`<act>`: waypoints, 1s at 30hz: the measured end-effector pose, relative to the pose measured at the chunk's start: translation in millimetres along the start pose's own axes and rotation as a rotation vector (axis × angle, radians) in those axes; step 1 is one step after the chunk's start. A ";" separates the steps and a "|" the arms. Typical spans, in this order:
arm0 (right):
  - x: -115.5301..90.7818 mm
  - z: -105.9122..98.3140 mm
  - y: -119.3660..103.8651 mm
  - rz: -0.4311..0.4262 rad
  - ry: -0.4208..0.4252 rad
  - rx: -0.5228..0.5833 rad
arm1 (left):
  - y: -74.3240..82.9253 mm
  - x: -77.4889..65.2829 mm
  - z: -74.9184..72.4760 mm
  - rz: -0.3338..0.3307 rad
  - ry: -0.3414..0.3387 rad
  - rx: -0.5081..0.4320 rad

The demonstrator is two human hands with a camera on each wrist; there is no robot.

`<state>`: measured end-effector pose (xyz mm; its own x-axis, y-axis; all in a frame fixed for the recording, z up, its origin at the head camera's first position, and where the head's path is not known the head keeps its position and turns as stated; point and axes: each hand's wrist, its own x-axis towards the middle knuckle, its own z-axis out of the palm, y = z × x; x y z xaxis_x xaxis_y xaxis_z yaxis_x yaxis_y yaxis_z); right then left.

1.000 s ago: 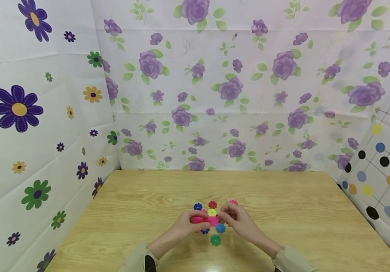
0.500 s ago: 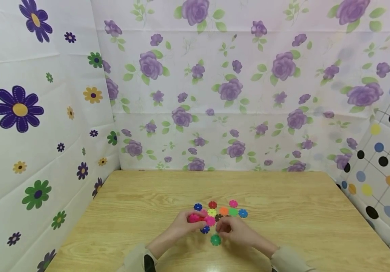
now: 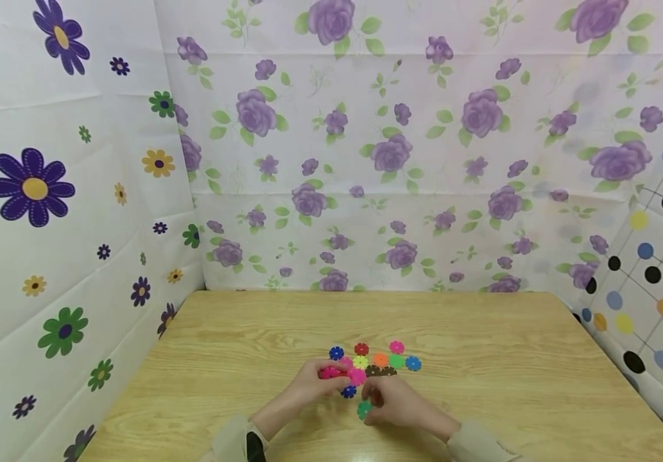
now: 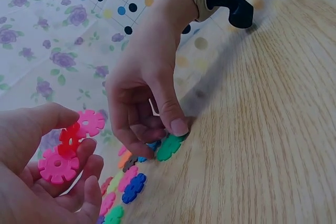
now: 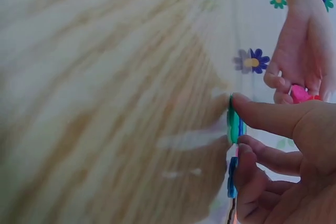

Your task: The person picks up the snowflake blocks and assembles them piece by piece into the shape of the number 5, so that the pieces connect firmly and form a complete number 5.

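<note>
My left hand point(image 3: 310, 378) pinches a small joined chain of plastic snowflake discs: a pink disc point(image 4: 59, 165) at one end, a red disc point(image 4: 68, 141) turned on edge in the middle, another pink disc point(image 4: 91, 123) at the far end. The chain is held up off the table. To its right, my right hand point(image 3: 395, 401) reaches down to the table, thumb and forefinger at opposite edges of a green snowflake disc point(image 4: 169, 148). That disc lies at the near end of the loose ones. A blue disc point(image 5: 232, 177) sits beneath the right fingers, mostly hidden in the head view.
Several loose discs lie beyond the hands, among them a dark blue disc point(image 3: 336, 353), a red disc point(image 3: 361, 349), an orange disc point(image 3: 380, 360), a brown disc point(image 3: 388, 372) and a light blue disc point(image 3: 413, 363). Floral cloth walls point(image 3: 391, 154) surround the wooden table point(image 3: 239, 333).
My right hand has left the chain's side and moved toward the near edge, down to the green disc, uncovering the orange, light green and brown discs. My left hand keeps its hold, almost still.
</note>
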<state>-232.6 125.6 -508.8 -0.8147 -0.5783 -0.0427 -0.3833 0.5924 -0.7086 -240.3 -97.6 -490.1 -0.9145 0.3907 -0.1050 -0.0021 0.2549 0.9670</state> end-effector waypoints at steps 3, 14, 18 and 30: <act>1.2 2.1 -1.4 0.004 0.009 -0.036 | -0.5 -0.3 -0.1 -0.003 0.000 0.003; -3.8 0.0 1.9 -0.023 0.020 0.128 | -1.5 -0.4 -1.7 -0.017 -0.012 0.007; -8.4 -5.6 5.7 -0.027 0.065 0.179 | -0.1 -2.0 -1.3 -0.025 -0.014 0.016; -15.9 -21.1 -0.1 -0.082 0.175 0.193 | 4.4 -1.5 -2.0 -0.080 0.009 -0.028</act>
<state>-228.9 146.6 -493.2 -0.8536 -0.5043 0.1307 -0.3746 0.4198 -0.8267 -239.8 -98.8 -485.2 -0.9144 0.3625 -0.1800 -0.0864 0.2597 0.9618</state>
